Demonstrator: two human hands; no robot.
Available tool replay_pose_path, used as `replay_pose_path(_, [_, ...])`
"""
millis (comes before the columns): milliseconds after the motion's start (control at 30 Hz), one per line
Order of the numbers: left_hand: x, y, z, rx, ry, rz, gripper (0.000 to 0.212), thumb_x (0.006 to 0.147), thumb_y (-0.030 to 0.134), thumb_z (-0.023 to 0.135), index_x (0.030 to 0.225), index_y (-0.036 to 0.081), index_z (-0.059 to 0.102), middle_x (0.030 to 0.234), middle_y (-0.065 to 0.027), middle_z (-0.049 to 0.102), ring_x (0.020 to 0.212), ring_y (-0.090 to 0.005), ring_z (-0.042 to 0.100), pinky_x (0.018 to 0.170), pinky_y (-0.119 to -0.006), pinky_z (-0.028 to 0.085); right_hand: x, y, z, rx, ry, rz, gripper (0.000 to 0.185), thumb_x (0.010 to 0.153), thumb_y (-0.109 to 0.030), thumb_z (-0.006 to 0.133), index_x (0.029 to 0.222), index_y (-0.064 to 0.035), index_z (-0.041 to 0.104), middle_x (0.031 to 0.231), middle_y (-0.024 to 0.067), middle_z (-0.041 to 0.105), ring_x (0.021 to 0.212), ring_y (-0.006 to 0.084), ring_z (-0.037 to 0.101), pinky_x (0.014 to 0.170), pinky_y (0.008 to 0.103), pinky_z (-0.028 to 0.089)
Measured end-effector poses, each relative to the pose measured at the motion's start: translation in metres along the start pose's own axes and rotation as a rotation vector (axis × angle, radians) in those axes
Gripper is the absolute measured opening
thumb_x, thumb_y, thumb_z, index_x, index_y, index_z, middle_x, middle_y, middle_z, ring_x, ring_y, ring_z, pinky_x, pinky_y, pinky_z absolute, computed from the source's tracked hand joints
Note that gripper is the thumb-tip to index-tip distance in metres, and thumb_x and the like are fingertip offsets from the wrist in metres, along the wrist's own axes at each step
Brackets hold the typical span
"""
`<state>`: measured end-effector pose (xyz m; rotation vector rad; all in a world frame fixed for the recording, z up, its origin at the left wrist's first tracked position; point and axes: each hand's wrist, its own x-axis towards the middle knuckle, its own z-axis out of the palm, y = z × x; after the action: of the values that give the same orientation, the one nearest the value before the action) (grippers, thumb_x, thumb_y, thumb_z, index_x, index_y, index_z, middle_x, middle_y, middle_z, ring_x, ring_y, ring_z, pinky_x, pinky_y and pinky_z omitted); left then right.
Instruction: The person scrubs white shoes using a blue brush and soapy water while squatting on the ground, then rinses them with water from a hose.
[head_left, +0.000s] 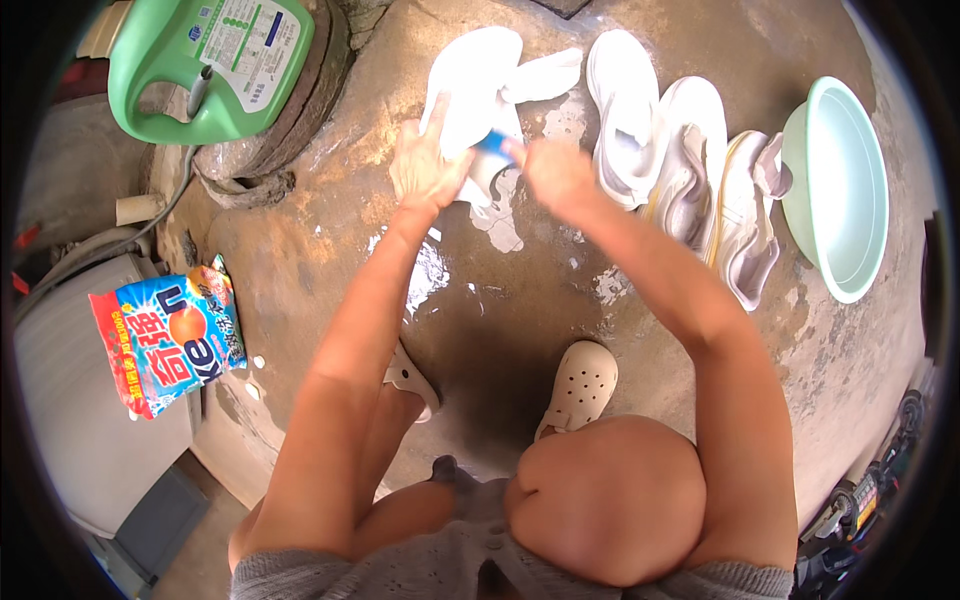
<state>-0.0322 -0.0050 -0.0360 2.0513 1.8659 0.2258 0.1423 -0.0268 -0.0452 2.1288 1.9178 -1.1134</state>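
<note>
A white shoe (474, 79), strongly overexposed, rests on the wet floor in front of me with its tongue (546, 75) flopped out to the right. My left hand (429, 161) grips the near left side of that shoe, its index finger stretched along the upper. In my right hand (559, 178) is a blue brush (493, 142), blurred, at the shoe's opening; the fist hides its handle and the bristles cannot be made out. Just right of this hand lies another white shoe (621, 82), with two more white shoes (696, 112) (739, 202) beside it.
A pale green basin (834, 187) leans at the right. To the left lie a bag of washing powder (174, 337) and a green detergent jug (214, 67). My clog (585, 382) stands on the wet concrete floor (495, 300). Toy-like wheeled objects (862, 495) line the lower right.
</note>
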Motion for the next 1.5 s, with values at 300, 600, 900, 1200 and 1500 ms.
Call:
replay_pose_path(300, [-0.013, 0.017, -0.001, -0.01, 0.111, 0.004, 0.106, 0.057, 0.033, 0.075, 0.143, 0.01, 0.018, 0.104, -0.0195, 0.049, 0.097, -0.0345, 0.052, 0.086, -0.039, 0.045, -0.023, 0.025, -0.032, 0.249, 0.082, 0.118, 0.065, 0.09, -0.056, 0.035, 0.081, 0.0013, 0.064, 0.081, 0.0236, 0.064, 0.079, 0.0406, 0.061, 0.073, 0.0457, 0.048])
replay_pose_path(600, [-0.024, 0.034, 0.015, -0.065, 0.152, -0.008, 0.087, 0.053, 0.029, 0.073, 0.128, 0.003, 0.037, 0.103, -0.0169, 0.049, 0.098, -0.0344, 0.05, 0.083, -0.04, 0.045, 0.037, 0.0, -0.063, -0.001, 0.448, -0.006, 0.06, 0.088, -0.057, 0.04, 0.082, -0.0021, 0.064, 0.077, 0.0192, 0.065, 0.071, 0.0347, 0.065, 0.061, 0.0462, 0.051])
replay_pose_path(900, [-0.026, 0.022, 0.008, -0.076, 0.12, -0.032, 0.08, 0.054, 0.027, 0.072, 0.124, 0.004, 0.04, 0.102, -0.0158, 0.052, 0.1, -0.0336, 0.049, 0.086, -0.041, 0.044, 0.04, -0.009, -0.077, 0.126, 0.267, 0.069, 0.074, 0.09, -0.061, 0.025, 0.085, 0.0017, 0.064, 0.081, 0.0223, 0.065, 0.082, 0.0369, 0.064, 0.073, 0.0435, 0.05])
replay_pose_path(1200, [-0.018, 0.016, 0.006, -0.145, 0.136, 0.04, 0.084, 0.053, 0.03, 0.073, 0.125, 0.002, 0.038, 0.1, -0.0167, 0.052, 0.096, -0.0346, 0.05, 0.083, -0.042, 0.044, 0.041, -0.016, -0.072, 0.456, 0.331, 0.224, 0.071, 0.091, -0.057, 0.031, 0.083, 0.0043, 0.066, 0.084, 0.0266, 0.063, 0.088, 0.0408, 0.062, 0.077, 0.0463, 0.048])
replay_pose_path(1500, [-0.037, 0.01, 0.011, -0.119, 0.145, -0.107, 0.093, 0.057, 0.034, 0.079, 0.131, -0.001, 0.035, 0.116, -0.0196, 0.049, 0.109, -0.0358, 0.045, 0.094, -0.044, 0.037, 0.009, -0.037, -0.048, 0.018, 0.131, 0.019, 0.062, 0.088, -0.058, 0.04, 0.089, -0.0022, 0.067, 0.091, 0.0214, 0.065, 0.089, 0.0344, 0.063, 0.078, 0.0438, 0.048])
